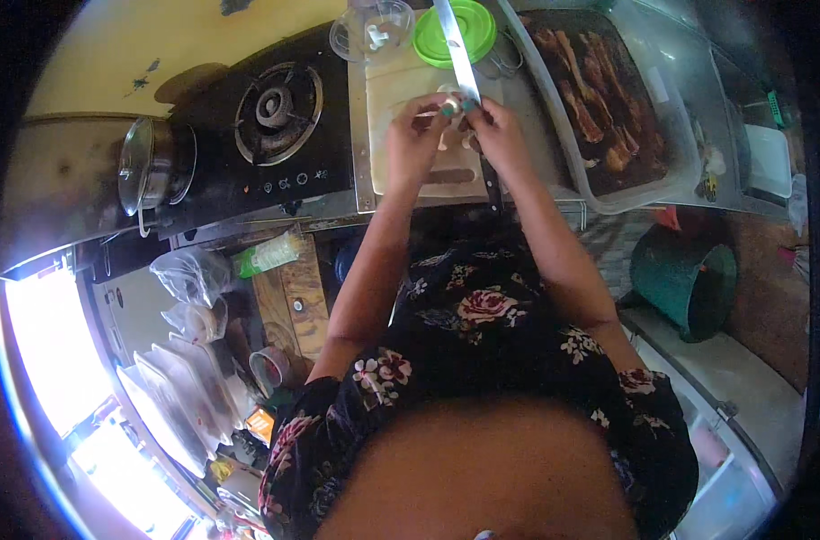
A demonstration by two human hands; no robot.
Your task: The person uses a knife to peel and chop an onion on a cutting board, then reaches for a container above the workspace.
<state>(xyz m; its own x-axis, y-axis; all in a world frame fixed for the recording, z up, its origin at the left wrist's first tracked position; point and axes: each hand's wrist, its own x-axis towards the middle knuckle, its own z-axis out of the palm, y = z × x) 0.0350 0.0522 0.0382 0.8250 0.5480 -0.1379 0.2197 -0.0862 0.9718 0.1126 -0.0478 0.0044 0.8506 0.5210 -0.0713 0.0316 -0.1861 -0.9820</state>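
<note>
Over a pale cutting board (pixel 396 81), my left hand (pixel 415 138) and my right hand (pixel 501 138) meet at the fingertips around a small whitish piece of food (pixel 453 104), perhaps garlic or mushroom. Similar pale pieces lie beneath the hands, partly hidden. A long knife (pixel 458 57) with a black handle runs along the board's right part, its middle hidden by my right hand. A round green lid (pixel 454 34) is at the board's far end. Left of the lid stands a clear plastic container (pixel 356 34) with white pieces inside.
A black gas hob (pixel 214 135) with a burner adjoins the board on the left; a lidded metal pot (pixel 155 165) stands there. On the right, a large plastic tub (pixel 565 128) holds browned meat pieces in dark liquid. A green bin (pixel 679 283) is lower right.
</note>
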